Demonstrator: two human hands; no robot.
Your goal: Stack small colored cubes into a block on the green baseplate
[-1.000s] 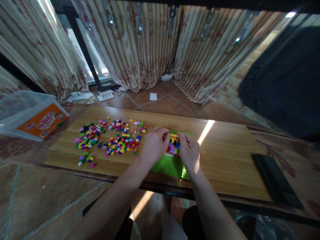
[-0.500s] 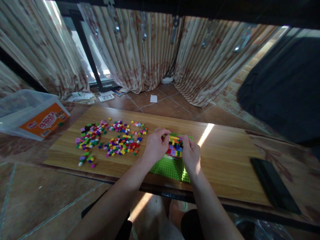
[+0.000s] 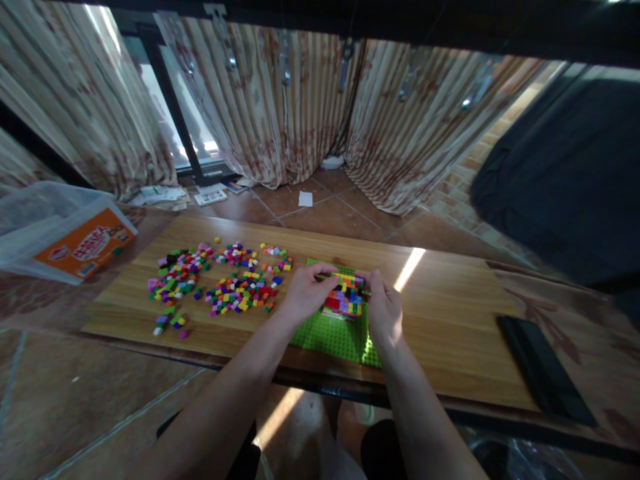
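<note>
A multicoloured block of toy building bricks [image 3: 345, 305] stands at the far half of a green studded baseplate [image 3: 330, 337]. My left hand [image 3: 309, 291] is closed at the block's left side, its thumb and index finger at the upper left edge. On the opposite side, my right hand [image 3: 385, 308] is closed with its fingers against the block's right edge. The fingers partly cover the block's sides. Whether the block is attached to the baseplate or just resting on it, I cannot tell.
Several heaps of loose bricks [image 3: 240, 292] lie left on the wooden board [image 3: 440, 320]. Beyond them stands a clear plastic bin [image 3: 55, 200] with an orange label. A black flat object [image 3: 545, 370] lies at the right end. Striped curtains [image 3: 280, 113] hang behind.
My hands have eased slightly apart, and more of the brick block's top and front shows between them. The whole view has shifted a little.
</note>
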